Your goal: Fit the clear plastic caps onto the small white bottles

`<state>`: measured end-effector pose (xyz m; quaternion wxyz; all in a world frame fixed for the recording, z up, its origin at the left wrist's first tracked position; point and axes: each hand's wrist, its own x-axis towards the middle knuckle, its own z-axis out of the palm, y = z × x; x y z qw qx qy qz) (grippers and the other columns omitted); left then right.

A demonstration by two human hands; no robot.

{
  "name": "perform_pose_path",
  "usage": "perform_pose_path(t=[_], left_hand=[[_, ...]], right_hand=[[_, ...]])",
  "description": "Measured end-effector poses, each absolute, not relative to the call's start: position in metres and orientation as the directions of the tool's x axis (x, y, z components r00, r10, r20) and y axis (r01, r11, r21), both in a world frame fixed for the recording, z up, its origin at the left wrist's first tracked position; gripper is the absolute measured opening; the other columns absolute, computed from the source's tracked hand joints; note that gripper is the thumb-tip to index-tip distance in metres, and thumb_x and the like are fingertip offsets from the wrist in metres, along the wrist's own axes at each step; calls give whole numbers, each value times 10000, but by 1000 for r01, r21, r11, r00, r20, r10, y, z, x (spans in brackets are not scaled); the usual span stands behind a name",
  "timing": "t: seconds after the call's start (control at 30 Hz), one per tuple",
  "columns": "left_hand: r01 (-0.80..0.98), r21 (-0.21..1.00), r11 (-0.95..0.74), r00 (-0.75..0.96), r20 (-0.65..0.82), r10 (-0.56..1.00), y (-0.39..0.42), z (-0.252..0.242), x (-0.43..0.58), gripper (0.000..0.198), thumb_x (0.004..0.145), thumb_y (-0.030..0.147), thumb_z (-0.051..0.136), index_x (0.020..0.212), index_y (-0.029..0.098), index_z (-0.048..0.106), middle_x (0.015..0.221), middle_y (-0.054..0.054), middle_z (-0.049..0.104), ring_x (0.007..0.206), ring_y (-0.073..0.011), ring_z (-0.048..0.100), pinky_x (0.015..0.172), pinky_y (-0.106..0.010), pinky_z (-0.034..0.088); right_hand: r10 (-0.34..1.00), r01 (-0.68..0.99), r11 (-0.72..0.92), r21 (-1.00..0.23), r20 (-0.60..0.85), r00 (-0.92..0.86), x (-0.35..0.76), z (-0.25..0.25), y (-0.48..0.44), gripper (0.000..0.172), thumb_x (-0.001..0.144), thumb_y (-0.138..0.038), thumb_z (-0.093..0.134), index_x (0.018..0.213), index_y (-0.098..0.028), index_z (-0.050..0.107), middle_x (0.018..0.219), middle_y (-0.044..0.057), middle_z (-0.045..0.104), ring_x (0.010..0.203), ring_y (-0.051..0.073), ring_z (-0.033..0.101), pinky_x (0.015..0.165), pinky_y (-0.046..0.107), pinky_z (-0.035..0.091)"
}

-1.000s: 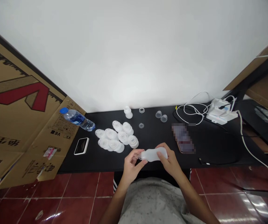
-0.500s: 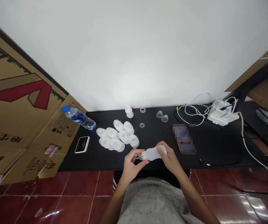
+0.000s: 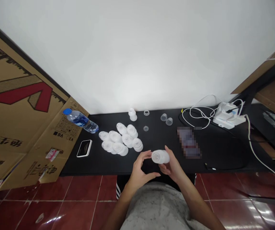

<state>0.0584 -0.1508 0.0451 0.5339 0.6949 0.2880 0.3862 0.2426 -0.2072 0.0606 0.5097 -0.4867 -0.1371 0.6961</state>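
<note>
A frosted white plastic bottle (image 3: 160, 157) with a rounded, softly matte wall sits between both hands, just above the near edge of the black tabletop (image 3: 99, 166), its end turned toward the left hand. The right hand (image 3: 172, 167) grips it: its fingers (image 3: 166, 150) are closed around the far end, with the thumb side beneath. The left hand (image 3: 139, 171) stays curved and partly open, fingertips at the bottle's near end; whether they touch it is hard to tell. A thin, flexible-looking wall like this calls for a light, even hold, with pressure spread across the pads rather than pinched at one point.

Toward the tabletop's far edge, a cluster of stacked white translucent funnel-shaped plastic parts (image 3: 120, 139) lies left of centre, with an upright white plastic piece (image 3: 132, 115), two clear plastic cups (image 3: 166, 119) and two small clear rings (image 3: 146, 120) beyond. A clear water bottle with a blue cap (image 3: 81, 122) lies by the left edge, and white cables (image 3: 200, 115) coil near the far right corner.
</note>
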Motion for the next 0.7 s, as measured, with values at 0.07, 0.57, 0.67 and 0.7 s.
perform_pose_path(t=[0.07,0.57,0.67,0.7], left_hand=[[-20,973,-232,585,199,786,-155,42,63,758,803,421,964,1473,229,666,1457,-173,694,1340,-365,677,1170,-529,532],[72,997,-15,590,-31,807,-149,42,59,495,1012,618,684,1174,157,763,904,-81,784,702,-192,680,658,-286,556],[25,997,77,574,-78,815,-149,40,60,561,980,652,714,1252,162,731,937,-91,786,673,-181,679,615,-280,571],[6,994,107,565,-91,820,-149,40,60,588,973,658,720,1294,165,714,960,-96,788,669,-181,682,598,-279,575]], right_hand=[[841,-488,-484,-726,-540,-32,235,58,-210,836,965,-937,300,642,-222,588,390,-19,472,293,77,268,315,205,154],[811,818,-177,-548,389,436,331,55,-112,675,1023,-253,522,1668,-80,416,1713,274,431,1597,441,392,1252,624,407],[828,859,-211,-467,382,411,335,51,-99,694,1013,-224,538,1673,-62,398,1719,271,423,1610,459,346,1255,639,393],[828,864,-205,-461,389,404,333,50,-101,634,1019,-213,531,1635,-78,463,1673,269,482,1567,458,405,1234,635,416]])
